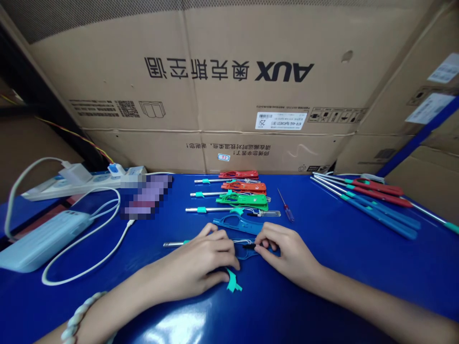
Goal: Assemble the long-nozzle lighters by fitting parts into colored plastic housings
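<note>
My left hand (pixel 211 258) is closed low over the table, thumb and forefinger at the end of a small curved teal trigger piece (pixel 233 282). Beneath its fingers lies a metal lighter tube (pixel 173 244), partly covered. My right hand (pixel 283 246) pinches a small black igniter part (pixel 249 246), with thin white wires (pixel 242 241) running left from it. That part sits over a blue handle half (pixel 247 254), largely hidden by both hands. Just beyond my fingers is another blue handle half (pixel 238 223).
Red (pixel 244 174), orange (pixel 247 187) and green handle pieces (pixel 247 200) lie in rows with metal tubes. A screwdriver (pixel 288 211) is right of them. Long lighters (pixel 380 210) are piled at right. A power bank (pixel 46 239), cable and power strip (pixel 103 177) occupy the left; cardboard (pixel 222 105) stands behind.
</note>
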Tool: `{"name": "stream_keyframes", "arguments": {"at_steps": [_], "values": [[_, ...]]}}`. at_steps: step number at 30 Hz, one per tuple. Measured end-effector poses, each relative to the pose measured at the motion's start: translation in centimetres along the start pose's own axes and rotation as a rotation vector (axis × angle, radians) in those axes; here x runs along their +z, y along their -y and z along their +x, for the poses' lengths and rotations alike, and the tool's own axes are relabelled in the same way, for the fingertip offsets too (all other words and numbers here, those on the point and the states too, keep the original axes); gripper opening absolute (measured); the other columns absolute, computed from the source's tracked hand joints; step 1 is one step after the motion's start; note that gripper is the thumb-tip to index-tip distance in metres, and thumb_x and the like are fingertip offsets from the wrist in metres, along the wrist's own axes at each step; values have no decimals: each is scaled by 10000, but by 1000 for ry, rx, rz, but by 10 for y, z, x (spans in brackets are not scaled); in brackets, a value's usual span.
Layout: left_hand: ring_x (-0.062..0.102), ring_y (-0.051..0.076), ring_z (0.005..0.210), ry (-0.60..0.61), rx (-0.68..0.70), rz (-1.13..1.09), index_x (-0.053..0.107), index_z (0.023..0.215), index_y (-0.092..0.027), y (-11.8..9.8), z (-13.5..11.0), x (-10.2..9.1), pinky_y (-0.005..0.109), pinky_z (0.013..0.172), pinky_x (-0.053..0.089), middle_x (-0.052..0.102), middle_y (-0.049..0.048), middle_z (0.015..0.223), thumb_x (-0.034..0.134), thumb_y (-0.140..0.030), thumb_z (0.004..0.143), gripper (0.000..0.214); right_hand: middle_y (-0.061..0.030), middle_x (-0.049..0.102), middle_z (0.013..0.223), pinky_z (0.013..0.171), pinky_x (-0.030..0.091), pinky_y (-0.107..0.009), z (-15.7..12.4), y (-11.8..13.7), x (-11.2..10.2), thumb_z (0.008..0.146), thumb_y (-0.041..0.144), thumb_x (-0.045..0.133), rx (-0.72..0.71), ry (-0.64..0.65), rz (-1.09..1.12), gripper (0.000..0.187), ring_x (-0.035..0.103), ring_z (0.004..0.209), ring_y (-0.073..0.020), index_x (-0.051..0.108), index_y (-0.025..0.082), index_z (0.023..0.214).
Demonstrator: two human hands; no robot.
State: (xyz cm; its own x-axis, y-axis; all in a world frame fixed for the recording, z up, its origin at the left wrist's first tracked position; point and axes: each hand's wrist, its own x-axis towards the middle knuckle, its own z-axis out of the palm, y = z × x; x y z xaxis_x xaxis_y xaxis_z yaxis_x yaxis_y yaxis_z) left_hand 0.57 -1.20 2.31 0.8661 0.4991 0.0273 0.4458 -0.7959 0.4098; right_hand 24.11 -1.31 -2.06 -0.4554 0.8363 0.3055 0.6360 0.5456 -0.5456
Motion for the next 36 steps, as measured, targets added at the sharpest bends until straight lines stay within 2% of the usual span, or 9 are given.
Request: {"name": "stream_keyframes", "arguments": {"at_steps": [3, 7, 11, 13, 15, 25, 36], "values": [[508, 184, 902, 52, 30, 36, 647, 946, -219, -2, 2, 1, 324, 859, 285, 629, 3, 887, 592, -159, 890, 98, 7, 550, 700, 576, 377, -221, 0, 0, 0, 803, 91, 548, -8, -6, -2, 120, 521, 640, -122, 595, 191, 756], [506, 181, 867, 27, 58, 78, 643, 882, -214, -1, 1, 3, 319, 844, 294, 625, 5, 850, 538, -119, 907, 144, 10, 549, 695, 576, 378, -224, 0, 0, 0, 801, 100, 550, -8, -3, -8, 112, 522, 642, -124, 589, 192, 751], [506, 177, 872, -121, -12, 58, 636, 936, -225, 6, 3, 5, 321, 825, 282, 633, -1, 874, 545, -158, 914, 115, 12, 551, 700, 580, 378, -225, 0, 1, -1, 800, 92, 552, -6, 3, -8, 118, 523, 645, -123, 588, 193, 749], [508, 171, 850, -213, -69, 60, 632, 921, -217, 11, 5, 6, 316, 795, 274, 639, -8, 864, 563, -177, 909, 81, 14, 550, 697, 578, 378, -224, 1, 1, -1, 797, 90, 557, -2, 5, -8, 120, 521, 643, -123, 589, 194, 747], [506, 170, 824, -255, -111, 88, 629, 892, -204, 14, 10, 7, 316, 774, 261, 639, -11, 838, 580, -170, 899, 61, 14, 550, 695, 577, 378, -223, 1, 1, -1, 794, 88, 563, 2, 5, -10, 119, 521, 642, -123, 589, 194, 747], [482, 191, 806, -202, -135, 252, 635, 842, -171, 15, 27, 10, 338, 767, 239, 599, 14, 802, 597, -133, 874, 62, 11, 561, 709, 591, 380, -223, 0, 0, -1, 814, 94, 566, 8, 16, 8, 115, 523, 658, -123, 596, 192, 760], [502, 179, 815, -220, -125, 219, 639, 853, -182, 15, 35, 12, 330, 751, 242, 604, -1, 806, 585, -145, 886, 73, 19, 558, 711, 595, 378, -222, 0, -2, 0, 826, 108, 589, 15, 22, 33, 110, 516, 652, -118, 593, 198, 763]]}}
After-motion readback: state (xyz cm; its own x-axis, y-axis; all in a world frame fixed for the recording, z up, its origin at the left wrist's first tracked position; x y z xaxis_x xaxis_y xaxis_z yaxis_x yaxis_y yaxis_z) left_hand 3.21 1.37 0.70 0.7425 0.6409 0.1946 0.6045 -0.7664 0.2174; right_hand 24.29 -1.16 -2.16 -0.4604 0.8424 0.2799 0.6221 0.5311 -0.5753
